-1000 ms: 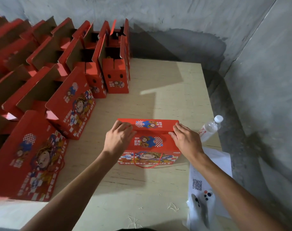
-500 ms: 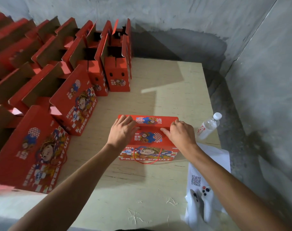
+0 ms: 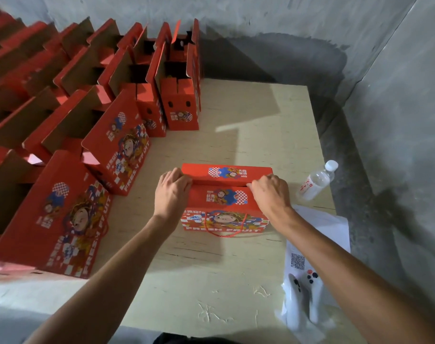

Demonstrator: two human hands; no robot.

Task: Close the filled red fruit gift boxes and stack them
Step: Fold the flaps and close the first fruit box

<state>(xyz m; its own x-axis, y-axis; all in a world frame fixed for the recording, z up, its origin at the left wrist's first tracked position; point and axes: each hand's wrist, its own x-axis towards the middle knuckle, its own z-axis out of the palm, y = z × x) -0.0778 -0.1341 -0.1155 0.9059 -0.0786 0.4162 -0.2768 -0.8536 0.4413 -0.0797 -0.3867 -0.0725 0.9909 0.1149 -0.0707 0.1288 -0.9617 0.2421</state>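
Pale plywood surface (image 3: pixel 231 274) runs under your forearms, with a white game controller (image 3: pixel 302 291) lying on printed paper (image 3: pixel 318 234) at your near right. Just beyond your wrists sits the red gift box (image 3: pixel 226 209) you are closing, standing near the middle of the surface with its cord handle hanging over the front face. Your left hand (image 3: pixel 171 194) wraps the box's left top corner, fingers curled over the edge where the top flap (image 3: pixel 227 173) meets the body. Your right hand (image 3: pixel 271 192) presses on the right end of the same seam, fingers bent down onto the flap's edge; whether they pinch it or only push, I cannot tell.

You look to be at the tuck-in step: the flap is folded over but a dark gap shows along the seam, so the next move likely calls for even downward pressure at both ends until it seats.

Further off, a water bottle (image 3: pixel 316 181) lies to the right, and rows of open boxes (image 3: pixel 117 145) stand along the left, waiting.
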